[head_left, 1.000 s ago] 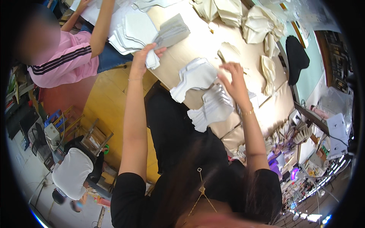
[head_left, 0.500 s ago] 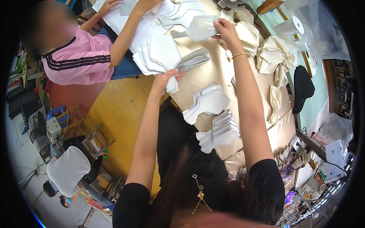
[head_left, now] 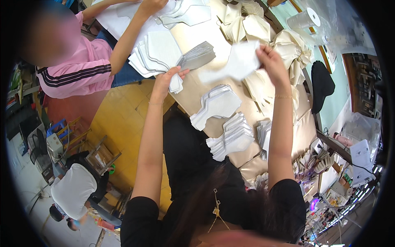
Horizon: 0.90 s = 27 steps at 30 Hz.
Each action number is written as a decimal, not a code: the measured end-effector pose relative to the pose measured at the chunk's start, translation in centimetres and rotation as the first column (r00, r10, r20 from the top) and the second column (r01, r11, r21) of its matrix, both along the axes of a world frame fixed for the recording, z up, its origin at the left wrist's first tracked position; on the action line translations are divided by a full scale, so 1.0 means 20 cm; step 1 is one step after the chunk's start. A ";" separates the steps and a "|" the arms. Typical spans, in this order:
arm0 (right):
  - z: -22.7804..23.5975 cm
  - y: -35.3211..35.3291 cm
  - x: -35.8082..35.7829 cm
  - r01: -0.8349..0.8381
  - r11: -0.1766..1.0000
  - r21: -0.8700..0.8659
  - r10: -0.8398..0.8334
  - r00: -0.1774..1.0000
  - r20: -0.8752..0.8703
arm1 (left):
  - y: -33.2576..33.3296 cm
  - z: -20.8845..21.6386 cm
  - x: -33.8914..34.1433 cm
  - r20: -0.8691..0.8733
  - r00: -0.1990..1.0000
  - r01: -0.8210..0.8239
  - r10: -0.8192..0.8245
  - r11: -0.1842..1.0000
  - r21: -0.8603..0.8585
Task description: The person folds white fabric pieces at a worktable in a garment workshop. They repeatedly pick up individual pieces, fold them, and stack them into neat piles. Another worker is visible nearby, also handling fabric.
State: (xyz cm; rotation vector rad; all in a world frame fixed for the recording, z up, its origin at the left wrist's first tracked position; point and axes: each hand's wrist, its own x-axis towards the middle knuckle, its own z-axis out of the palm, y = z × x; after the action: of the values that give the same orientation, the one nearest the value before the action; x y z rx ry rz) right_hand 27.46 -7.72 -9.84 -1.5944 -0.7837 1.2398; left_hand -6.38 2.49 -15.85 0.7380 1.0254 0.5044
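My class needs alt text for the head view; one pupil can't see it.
The person's right hand holds a flat white piece with a narrow tail over a shiny beige table; the left hand touches a fanned stack of white pieces. More white stacks lie nearer; a co-worker in pink is at left.

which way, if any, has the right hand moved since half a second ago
Yes: against the white spool, the right hand moved right and down in view.

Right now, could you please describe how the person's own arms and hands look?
The short black sleeves leave both forearms bare. The left hand and right hand are ungloved; a thin gold-coloured bracelet circles the right wrist.
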 end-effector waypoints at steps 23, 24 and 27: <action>-0.35 0.40 -0.42 -0.532 0.833 -0.152 0.549 0.761 0.345 | 0.03 0.12 -0.07 -0.105 0.993 0.043 -0.049 0.997 -0.057; -0.31 0.38 -0.43 -0.514 0.857 -0.027 0.475 0.769 0.428 | 0.04 0.15 -0.10 -0.119 0.992 0.031 -0.034 0.999 -0.027; -0.11 0.36 -0.38 -0.538 0.839 -0.088 0.497 0.689 0.528 | 0.09 0.28 -0.24 -0.123 0.992 0.007 0.014 0.985 0.175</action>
State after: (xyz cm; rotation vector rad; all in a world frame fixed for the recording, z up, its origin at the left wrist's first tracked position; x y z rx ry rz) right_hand 19.83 -0.54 -12.10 -1.7376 -1.7247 1.1169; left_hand -11.15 4.23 -10.28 0.9333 1.1076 0.5622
